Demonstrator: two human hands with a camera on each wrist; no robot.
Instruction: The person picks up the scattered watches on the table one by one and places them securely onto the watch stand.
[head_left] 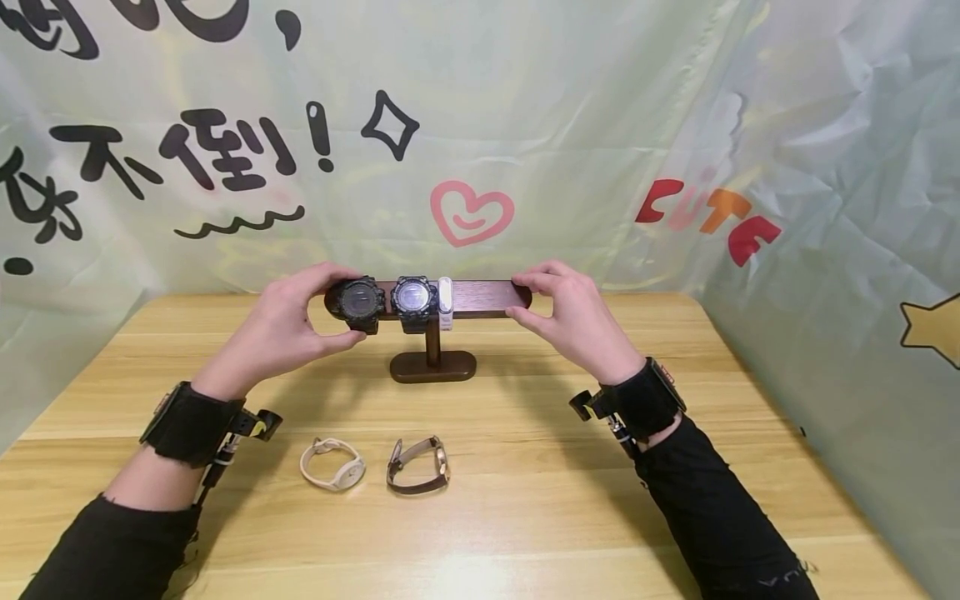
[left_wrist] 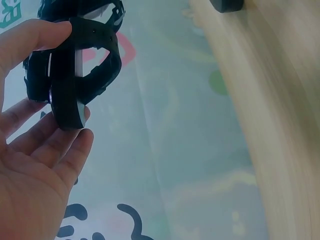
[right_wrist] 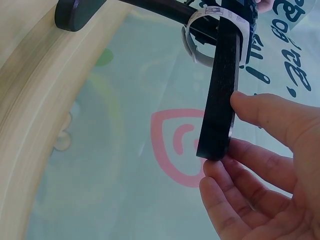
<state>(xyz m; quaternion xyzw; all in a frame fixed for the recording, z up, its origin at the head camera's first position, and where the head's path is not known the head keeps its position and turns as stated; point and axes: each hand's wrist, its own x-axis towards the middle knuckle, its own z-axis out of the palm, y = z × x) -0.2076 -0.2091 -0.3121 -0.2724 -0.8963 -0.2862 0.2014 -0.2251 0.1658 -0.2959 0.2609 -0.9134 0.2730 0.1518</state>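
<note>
Watch stand [head_left: 432, 343] upright toward table's [head_left: 570, 533] far edge; outer black watch [head_left: 361, 302], inner black watch [head_left: 413, 297], white band [head_left: 446, 300] on bar. Hands apart: left hand [head_left: 288, 321] pinches outer watch at bar end, right hand [head_left: 576, 321] pinches bare end. Cream watch [head_left: 349, 475], brown watch [head_left: 418, 486] nearer.

Glossy wooden stand [head_left: 480, 297], wooden table [head_left: 540, 500], creased cloth [head_left: 847, 167]

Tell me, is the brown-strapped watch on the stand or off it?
Off: the brown-strapped watch lies on the table, in front of the stand and apart from it.
</note>
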